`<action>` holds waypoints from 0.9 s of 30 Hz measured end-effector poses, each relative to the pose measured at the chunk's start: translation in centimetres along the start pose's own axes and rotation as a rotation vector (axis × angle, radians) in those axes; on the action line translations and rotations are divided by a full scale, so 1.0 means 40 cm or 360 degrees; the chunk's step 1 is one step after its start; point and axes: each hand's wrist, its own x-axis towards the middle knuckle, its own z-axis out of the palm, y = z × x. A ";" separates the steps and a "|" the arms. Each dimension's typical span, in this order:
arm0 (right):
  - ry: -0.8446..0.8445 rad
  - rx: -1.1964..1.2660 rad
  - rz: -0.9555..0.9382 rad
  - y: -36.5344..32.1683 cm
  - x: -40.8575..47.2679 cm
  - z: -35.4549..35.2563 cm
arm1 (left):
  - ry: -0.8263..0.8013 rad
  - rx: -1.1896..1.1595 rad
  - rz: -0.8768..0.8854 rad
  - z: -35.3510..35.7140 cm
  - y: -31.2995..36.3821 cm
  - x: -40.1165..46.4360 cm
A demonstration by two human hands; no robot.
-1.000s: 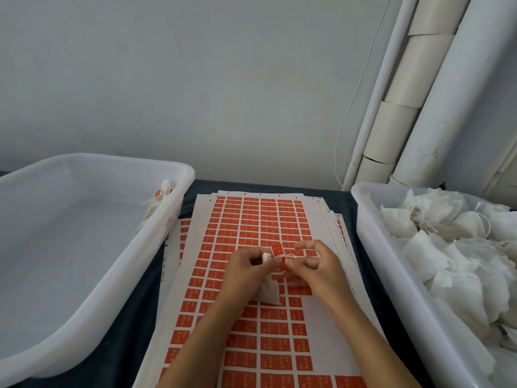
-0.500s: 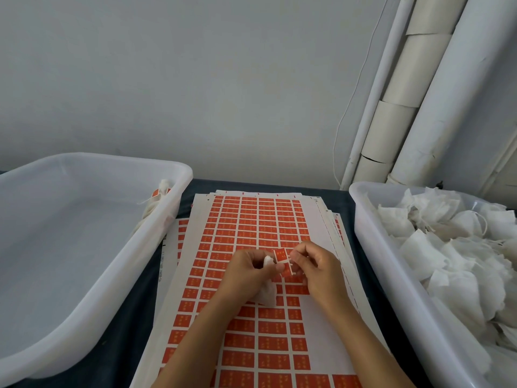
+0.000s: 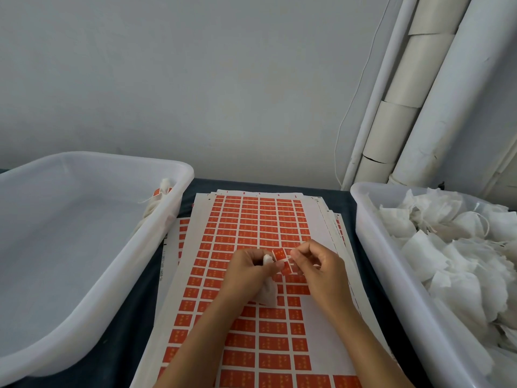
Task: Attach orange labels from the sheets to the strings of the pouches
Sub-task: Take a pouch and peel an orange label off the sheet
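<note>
Here, the orange label [image 3: 279, 254] sits over the middle of the sheet [image 3: 251, 219], pinched between the left hand [image 3: 246, 273], which also grips a pouch [image 3: 269, 294], and the right hand [image 3: 317, 266]. The string seems to lie between the fingertips; a loose fold could miss it.

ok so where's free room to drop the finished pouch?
Left bin: its floor is bare apart from one labelled pouch against its right wall. The dark table strip between that bin and the label sheets is narrow. Crowded: right bin, heaped with pouches; both hands work over the sheets.
</note>
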 end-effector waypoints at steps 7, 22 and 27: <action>-0.0153 -0.0086 -0.0028 -0.006 -0.001 -0.005 | -0.0028 -0.0054 0.0033 0.000 0.001 -0.003; 0.0074 -0.0274 -0.0721 -0.016 -0.009 -0.049 | -0.0244 -0.0006 -0.0272 -0.010 0.035 0.027; 0.0107 -0.0338 -0.0813 -0.025 -0.013 -0.046 | -0.0245 -0.0062 -0.0150 -0.012 0.028 -0.027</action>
